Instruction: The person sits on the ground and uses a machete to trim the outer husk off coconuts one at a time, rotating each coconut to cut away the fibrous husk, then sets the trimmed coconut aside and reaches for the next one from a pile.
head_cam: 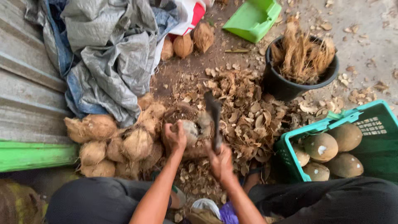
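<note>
Outdoor coconut-husking yard: dirt ground [365,37] (husk scraps [244,108] everywhere), piled coconuts [112,145].

A partly husked, pale brown coconut [188,132] sits mid-frame; a dark, blurred blade [214,118], probably a cleaver, stands upright beside it.

coconut [188,132] in the left hand [174,139]: rough, matt, fibrous husk; blade [214,114] in the right hand [221,162]: dark, dull metal. crate [375,124]: smooth green plastic lattice holding smoother, peeled coconuts [321,147]. bucket [282,85]: matt black plastic; tarpaulin [112,54]: crinkled grey woven sheet.
</note>
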A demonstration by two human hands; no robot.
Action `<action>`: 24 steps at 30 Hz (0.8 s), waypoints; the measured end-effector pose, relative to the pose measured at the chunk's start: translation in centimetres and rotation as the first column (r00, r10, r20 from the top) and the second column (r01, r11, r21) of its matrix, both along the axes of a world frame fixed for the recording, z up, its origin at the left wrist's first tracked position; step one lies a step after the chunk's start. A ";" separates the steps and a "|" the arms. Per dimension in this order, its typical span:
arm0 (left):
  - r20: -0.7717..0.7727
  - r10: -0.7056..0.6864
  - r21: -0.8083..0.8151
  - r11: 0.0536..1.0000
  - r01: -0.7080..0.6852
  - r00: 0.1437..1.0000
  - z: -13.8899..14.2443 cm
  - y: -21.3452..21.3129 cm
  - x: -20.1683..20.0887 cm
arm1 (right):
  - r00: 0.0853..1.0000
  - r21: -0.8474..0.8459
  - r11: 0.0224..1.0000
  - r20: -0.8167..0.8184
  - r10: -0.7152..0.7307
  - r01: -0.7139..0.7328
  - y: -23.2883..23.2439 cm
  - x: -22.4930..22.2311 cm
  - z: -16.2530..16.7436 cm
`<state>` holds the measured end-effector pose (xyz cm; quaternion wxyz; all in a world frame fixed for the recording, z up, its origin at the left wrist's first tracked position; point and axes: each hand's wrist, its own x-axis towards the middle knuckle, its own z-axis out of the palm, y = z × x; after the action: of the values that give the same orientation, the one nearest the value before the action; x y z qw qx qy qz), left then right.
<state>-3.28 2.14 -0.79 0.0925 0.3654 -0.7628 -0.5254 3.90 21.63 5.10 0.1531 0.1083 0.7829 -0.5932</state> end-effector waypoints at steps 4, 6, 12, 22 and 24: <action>-0.028 -0.139 -0.172 0.976 0.132 0.990 0.5 -1.0 0.5 | 0.901 0.131 0.956 0.387 0.196 -0.264 0.5 0.5 -4.4; -0.113 -0.104 -0.177 0.981 0.083 0.988 0.3 -1.9 0.4 | 0.968 0.264 0.931 0.069 0.242 -0.252 0.7 0.2 -6.4; 0.046 -0.163 -0.173 0.970 0.169 0.986 -0.4 -3.2 0.3 | 0.997 0.106 0.991 0.023 0.079 -0.081 2.2 -1.0 -4.8; 0.056 -0.520 -0.455 0.746 0.486 0.852 2.7 -1.4 1.2 | 0.984 0.711 0.679 0.128 0.127 -0.180 3.5 -4.1 3.7; 0.041 -0.559 -0.442 0.733 0.517 0.828 3.2 -1.8 1.0 | 0.896 0.770 0.637 -0.313 0.316 0.045 2.2 -3.7 4.3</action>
<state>-2.33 0.31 2.39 0.0516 0.0737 -0.9276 -0.3626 0.17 23.78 9.41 -0.0334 -0.0286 0.9779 -0.2046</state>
